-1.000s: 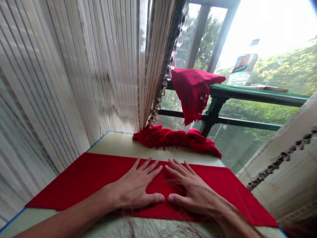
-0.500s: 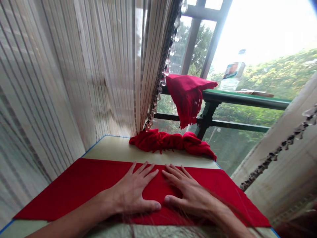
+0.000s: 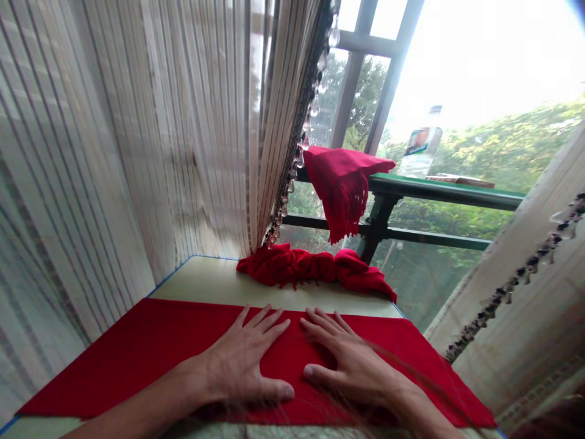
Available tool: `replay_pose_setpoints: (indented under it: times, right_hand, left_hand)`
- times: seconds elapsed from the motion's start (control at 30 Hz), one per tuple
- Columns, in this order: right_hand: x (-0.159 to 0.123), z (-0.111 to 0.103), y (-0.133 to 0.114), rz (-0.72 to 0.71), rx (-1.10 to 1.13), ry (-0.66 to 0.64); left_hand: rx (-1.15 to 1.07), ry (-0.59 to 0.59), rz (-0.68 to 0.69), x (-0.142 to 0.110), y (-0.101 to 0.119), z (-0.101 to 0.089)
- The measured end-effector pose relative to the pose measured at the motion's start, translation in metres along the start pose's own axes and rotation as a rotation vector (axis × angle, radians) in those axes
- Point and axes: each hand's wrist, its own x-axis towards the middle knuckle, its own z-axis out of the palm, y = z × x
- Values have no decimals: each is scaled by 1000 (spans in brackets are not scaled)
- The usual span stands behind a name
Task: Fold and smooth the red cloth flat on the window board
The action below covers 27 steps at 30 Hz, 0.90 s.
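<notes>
A red cloth (image 3: 150,347) lies spread flat across the pale table (image 3: 201,283), reaching from its left edge to its right. Both palms rest on this cloth, side by side near its middle. My left hand (image 3: 247,360) is flat with its fingers spread toward the far edge of the cloth. My right hand (image 3: 347,360) lies flat too, fingers outstretched and thumb pointing at the left thumb. Beyond the hands, a crumpled red scarf (image 3: 315,267) is bunched along the table's far end. Loose strands of hair blur across the lower part of the view.
Striped sheer curtains (image 3: 114,140) with a beaded trim hang at the left; another curtain (image 3: 516,311) hangs at the right. Behind the table, a dark green railing (image 3: 448,189) carries a red fringed scarf (image 3: 345,183), a clear bottle (image 3: 420,149) and a flat object.
The view has tilted slightly, so the scene sits a little lower in the picture. Both hands stay flat on the red cloth in nearly the same place.
</notes>
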Motion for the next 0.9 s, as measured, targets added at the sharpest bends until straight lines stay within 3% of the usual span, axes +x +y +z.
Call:
replay_pose_setpoints:
  times: [0.77, 0.83, 0.9]
  right_hand:
    - [-3, -1, 3, -64, 60, 47]
    - [-7, -7, 7, -96, 59, 182]
    - [-13, -17, 12, -134, 35, 428]
  left_hand:
    - [-23, 44, 34, -1, -3, 1]
    - [-30, 54, 35, -1, -3, 1]
    - [-35, 48, 33, -1, -3, 1]
